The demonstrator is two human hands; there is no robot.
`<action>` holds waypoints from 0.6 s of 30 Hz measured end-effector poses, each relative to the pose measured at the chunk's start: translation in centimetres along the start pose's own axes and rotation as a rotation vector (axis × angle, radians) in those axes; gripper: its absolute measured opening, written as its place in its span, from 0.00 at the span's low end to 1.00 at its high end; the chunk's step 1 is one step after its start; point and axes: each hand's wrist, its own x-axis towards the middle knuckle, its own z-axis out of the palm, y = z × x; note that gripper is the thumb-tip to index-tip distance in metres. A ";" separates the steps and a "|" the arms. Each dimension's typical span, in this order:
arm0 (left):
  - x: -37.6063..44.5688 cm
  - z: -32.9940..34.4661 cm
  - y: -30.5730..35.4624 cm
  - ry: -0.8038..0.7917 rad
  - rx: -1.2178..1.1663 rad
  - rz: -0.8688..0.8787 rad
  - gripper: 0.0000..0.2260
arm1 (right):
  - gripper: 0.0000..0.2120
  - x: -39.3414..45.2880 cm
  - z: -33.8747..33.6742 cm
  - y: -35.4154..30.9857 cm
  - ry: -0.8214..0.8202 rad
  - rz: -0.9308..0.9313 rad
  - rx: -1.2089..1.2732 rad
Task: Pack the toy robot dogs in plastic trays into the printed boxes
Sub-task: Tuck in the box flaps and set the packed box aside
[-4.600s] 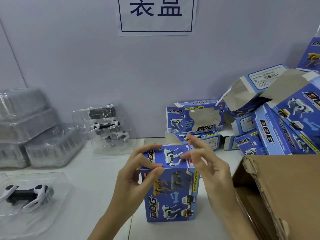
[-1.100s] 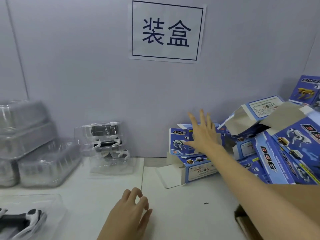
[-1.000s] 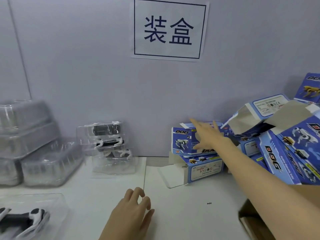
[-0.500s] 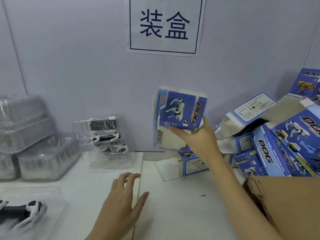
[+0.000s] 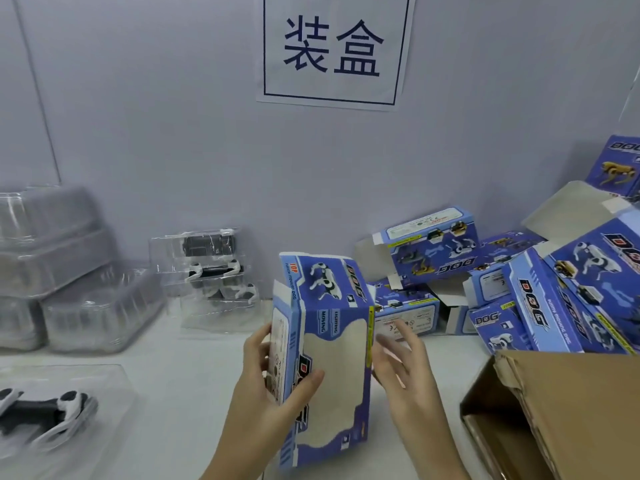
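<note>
While I am watching through the head camera, these are the points I am noting:

Change: half a second ago the right hand [image 5: 403,372] was lifting the printed box [image 5: 325,358] alone above the box pile [image 5: 512,292]; now the box is standing upright in front of me, left of that pile.
Meaning: I am judging that a fresh box is now fetched and is waiting to be opened for a tray.
Left hand: the left hand [image 5: 273,382] is gripping the box's left edge, thumb on the front face, fingers curling behind the side.
Right hand: it is staying beside the box's right edge with fingers loose and spread; it is gripping nothing, and I cannot tell whether it is touching.
Toy dog in tray [image 5: 48,410]: it is lying far left of the box, near the frame edge.
Stacked trays [image 5: 211,268]: they are leaning at the wall, behind and left of the box.
Carton [image 5: 561,410]: it is standing open, right of the box.
</note>
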 end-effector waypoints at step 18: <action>-0.1 -1.6 0.6 -0.212 -0.298 0.056 0.44 | 0.17 -0.6 -1.2 -0.1 -0.022 -0.032 0.030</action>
